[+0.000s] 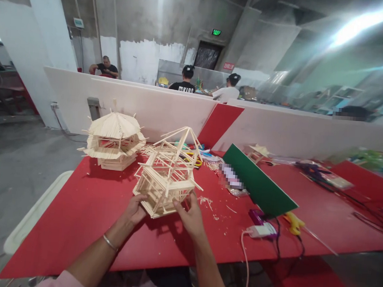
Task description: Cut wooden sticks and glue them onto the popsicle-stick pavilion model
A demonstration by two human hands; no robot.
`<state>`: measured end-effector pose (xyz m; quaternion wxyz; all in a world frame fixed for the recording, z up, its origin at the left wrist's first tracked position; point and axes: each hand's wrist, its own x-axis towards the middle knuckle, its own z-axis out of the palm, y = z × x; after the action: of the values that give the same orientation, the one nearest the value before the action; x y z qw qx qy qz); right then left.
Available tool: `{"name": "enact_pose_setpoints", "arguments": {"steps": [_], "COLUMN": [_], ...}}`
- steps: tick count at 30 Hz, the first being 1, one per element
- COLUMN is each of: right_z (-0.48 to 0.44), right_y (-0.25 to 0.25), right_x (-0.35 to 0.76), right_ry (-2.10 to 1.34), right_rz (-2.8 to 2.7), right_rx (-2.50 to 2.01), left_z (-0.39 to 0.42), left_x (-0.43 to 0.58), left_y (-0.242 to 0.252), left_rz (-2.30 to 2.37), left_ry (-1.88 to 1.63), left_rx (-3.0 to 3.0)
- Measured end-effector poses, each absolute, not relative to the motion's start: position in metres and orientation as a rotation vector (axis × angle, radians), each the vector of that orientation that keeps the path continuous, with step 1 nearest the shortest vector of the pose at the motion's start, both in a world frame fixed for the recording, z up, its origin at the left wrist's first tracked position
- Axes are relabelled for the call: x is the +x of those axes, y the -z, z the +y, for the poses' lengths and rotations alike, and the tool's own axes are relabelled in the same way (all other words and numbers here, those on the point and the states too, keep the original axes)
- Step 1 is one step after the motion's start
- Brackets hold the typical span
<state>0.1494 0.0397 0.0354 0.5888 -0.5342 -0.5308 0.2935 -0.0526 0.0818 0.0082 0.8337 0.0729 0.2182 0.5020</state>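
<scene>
Between my two hands is a model pavilion frame point(167, 185) built of thin wooden sticks, with an open pointed roof frame on top. My left hand point(137, 207) grips its lower left edge, and the fingers partly go behind it. On the lower right side, my right hand point(190, 211) holds it with the thumb in front and fingers around the side. The frame is tilted slightly above the red tabletop point(108, 212). Farther left stands a fuller stick pavilion point(114, 140) with covered roof layers.
Loose sticks point(150, 149) and yellow-handled scissors point(195, 160) lie behind the frame. A green board point(257, 181) leans to the right. Near the front edge are a yellow glue gun point(293, 223), a white plug point(262, 230) and cables. White partitions point(142, 103) stand behind; several people sit beyond.
</scene>
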Motion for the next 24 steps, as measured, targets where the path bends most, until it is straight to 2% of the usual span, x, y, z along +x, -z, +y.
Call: {"name": "enact_pose_setpoints", "arguments": {"steps": [15,24], "right_z": [0.057,0.066], "right_y": [-0.007,0.006], "right_x": [0.148,0.149], "right_ry": [-0.886,-0.860], "right_rz": [-0.997,-0.891], "right_rx": [-1.173,-1.113], "left_z": [0.081,0.078], "left_x": [-0.051,-0.046], "left_y": [-0.012,-0.009], "left_rz": [0.641,0.643], "left_ry": [-1.117,-1.154], "left_rx": [0.178,0.259]}}
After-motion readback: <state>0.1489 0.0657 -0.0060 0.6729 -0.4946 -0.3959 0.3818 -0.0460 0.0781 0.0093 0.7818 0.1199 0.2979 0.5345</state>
